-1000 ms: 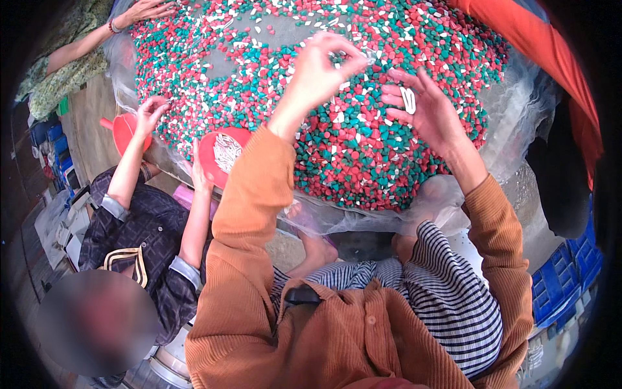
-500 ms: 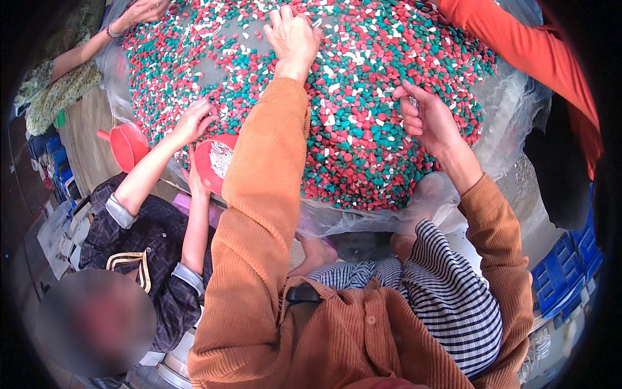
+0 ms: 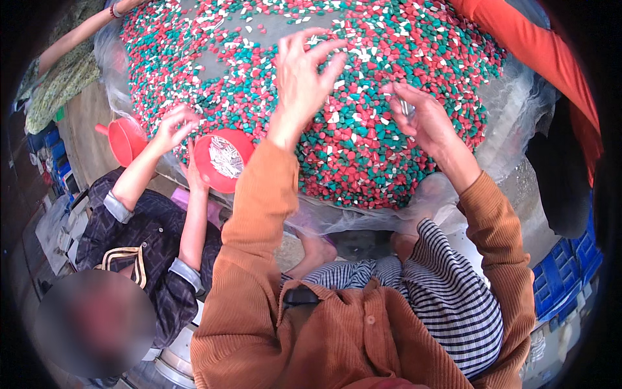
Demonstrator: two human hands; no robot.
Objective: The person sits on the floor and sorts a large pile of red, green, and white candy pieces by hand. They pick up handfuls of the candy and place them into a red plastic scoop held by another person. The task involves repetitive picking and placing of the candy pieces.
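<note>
A wide heap of small red, green and white pieces (image 3: 372, 155), many of them cone-like, lies on a low surface in front of me. My left hand (image 3: 301, 87) is raised over the middle of the heap, its fingers apart and bent, with nothing visible between them. To the right, my right hand (image 3: 427, 123) is curled palm-up above the heap. A small shiny metal piece (image 3: 407, 109) shows in its fingers; its exact kind is unclear.
At left, a person in a dark patterned shirt (image 3: 146, 214) holds a red bowl (image 3: 210, 178) with slender silvery pieces (image 3: 225, 157). A red scoop (image 3: 125, 142) is beside them. Clear plastic sheeting (image 3: 350, 219) edges the heap. An orange sleeve (image 3: 531, 58) reaches in at right, near blue crates (image 3: 564, 279).
My left hand has lifted off the far part of the heap and come back toward me, fingers spreading. The metal piece now shows in my right hand. The neighbour's red bowl is more in view.
</note>
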